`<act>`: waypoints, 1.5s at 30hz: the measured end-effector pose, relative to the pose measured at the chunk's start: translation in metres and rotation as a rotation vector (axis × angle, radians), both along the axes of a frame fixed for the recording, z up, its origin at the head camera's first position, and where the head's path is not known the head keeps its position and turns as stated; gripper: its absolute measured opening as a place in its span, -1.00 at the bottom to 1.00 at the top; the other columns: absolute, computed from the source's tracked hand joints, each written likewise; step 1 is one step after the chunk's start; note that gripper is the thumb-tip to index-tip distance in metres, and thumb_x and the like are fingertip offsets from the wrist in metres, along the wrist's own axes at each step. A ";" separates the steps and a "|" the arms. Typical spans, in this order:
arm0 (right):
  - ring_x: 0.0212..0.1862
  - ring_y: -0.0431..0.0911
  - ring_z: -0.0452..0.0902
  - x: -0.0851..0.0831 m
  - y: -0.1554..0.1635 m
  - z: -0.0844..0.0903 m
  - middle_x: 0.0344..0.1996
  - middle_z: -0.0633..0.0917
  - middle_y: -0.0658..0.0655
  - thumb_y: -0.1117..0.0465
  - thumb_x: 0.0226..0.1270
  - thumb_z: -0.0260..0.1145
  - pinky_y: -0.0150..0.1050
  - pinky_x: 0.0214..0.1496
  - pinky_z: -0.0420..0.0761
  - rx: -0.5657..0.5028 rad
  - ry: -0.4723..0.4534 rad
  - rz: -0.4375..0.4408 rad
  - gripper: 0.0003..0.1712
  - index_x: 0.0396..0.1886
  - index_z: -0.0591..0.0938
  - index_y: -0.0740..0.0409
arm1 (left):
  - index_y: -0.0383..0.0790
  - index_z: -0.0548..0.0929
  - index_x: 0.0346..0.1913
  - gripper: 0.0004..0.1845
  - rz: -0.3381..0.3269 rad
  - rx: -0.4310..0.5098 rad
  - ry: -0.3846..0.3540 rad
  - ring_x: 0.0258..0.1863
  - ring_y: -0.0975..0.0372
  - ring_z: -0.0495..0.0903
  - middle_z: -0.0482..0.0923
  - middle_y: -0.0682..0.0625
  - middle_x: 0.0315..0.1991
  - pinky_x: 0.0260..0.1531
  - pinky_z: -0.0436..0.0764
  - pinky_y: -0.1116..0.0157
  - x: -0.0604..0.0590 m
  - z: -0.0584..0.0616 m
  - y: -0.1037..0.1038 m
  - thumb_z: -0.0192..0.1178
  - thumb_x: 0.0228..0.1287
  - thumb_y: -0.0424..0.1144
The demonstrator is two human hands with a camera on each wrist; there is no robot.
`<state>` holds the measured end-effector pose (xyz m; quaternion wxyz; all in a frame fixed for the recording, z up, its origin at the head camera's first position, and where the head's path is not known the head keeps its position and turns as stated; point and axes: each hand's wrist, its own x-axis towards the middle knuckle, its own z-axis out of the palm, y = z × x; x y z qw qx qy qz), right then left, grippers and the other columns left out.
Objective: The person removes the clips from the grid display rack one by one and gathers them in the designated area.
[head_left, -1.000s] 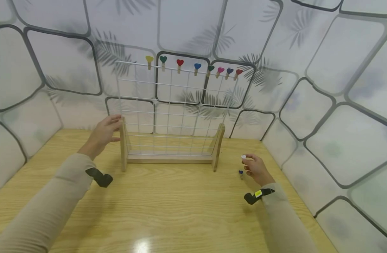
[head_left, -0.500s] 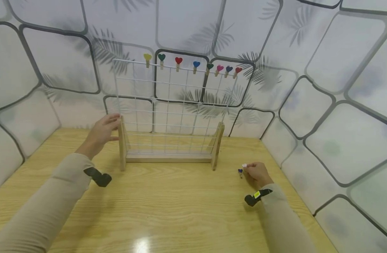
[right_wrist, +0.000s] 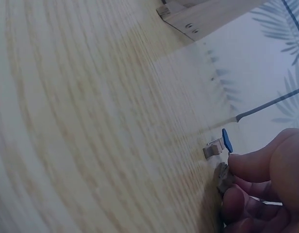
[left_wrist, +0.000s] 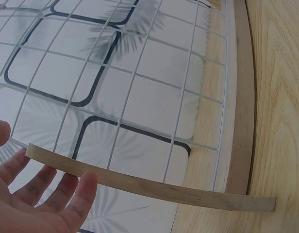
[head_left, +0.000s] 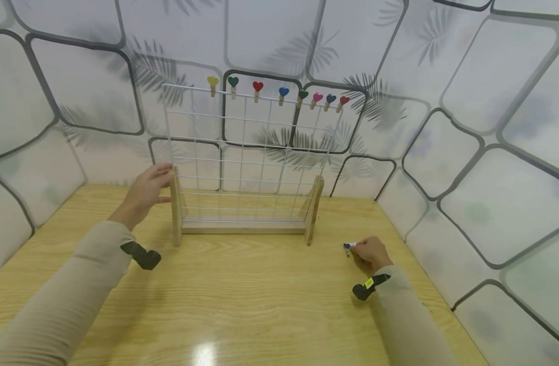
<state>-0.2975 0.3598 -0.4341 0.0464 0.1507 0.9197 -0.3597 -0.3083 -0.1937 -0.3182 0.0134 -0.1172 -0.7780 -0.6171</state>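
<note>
Clip: a small wooden clothespin with a blue heart lies on the wooden table, at about 4 o'clock from the rack's right foot, touching my right fingertips.
Right hand: my right hand has its fingers curled together, and the wrist view shows them pinching a second small clip beside the blue heart clip.
Left hand: my left hand has its fingers straight and slightly apart, resting against the left wooden upright of the wire grid rack.
Handling: I judge the clip very light, stiff and springy, easy to flick away; best pinched at its wooden tail, not the heart.
Rack: eight heart clips sit along the top wire, towards 12 o'clock; the frame looks light enough to tip.
</note>
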 end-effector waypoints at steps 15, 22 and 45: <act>-0.27 -0.04 0.54 -0.001 -0.002 0.034 0.00 0.52 0.33 0.04 0.41 -0.03 -0.20 -0.36 0.52 -0.132 0.114 0.087 -0.48 0.16 0.39 0.34 | -0.35 -0.03 0.39 -0.36 0.013 -0.003 -0.005 0.25 -0.16 0.08 0.06 -0.34 0.30 0.02 0.41 -0.03 -0.001 -0.001 -0.002 -0.24 0.44 0.00; -0.19 0.08 0.54 -0.011 -0.021 0.069 0.04 0.47 0.36 -0.06 0.46 -0.14 -0.23 -0.41 0.51 -0.303 0.193 0.209 -0.43 0.16 0.37 0.32 | -0.36 -0.02 0.38 -0.35 0.009 0.001 0.004 0.25 -0.16 0.09 0.08 -0.33 0.29 0.02 0.41 -0.03 -0.003 -0.003 -0.001 -0.22 0.43 0.01; -0.35 -0.07 0.54 -0.029 -0.162 0.207 -0.04 0.53 0.29 0.00 0.44 -0.07 -0.32 -0.45 0.50 -0.448 0.382 0.610 -0.52 0.07 0.46 0.30 | -0.29 -0.08 0.41 -0.36 0.006 -0.022 -0.033 0.29 -0.17 0.01 -0.16 -0.30 0.38 0.03 0.38 -0.07 -0.004 -0.001 -0.002 -0.23 0.44 -0.02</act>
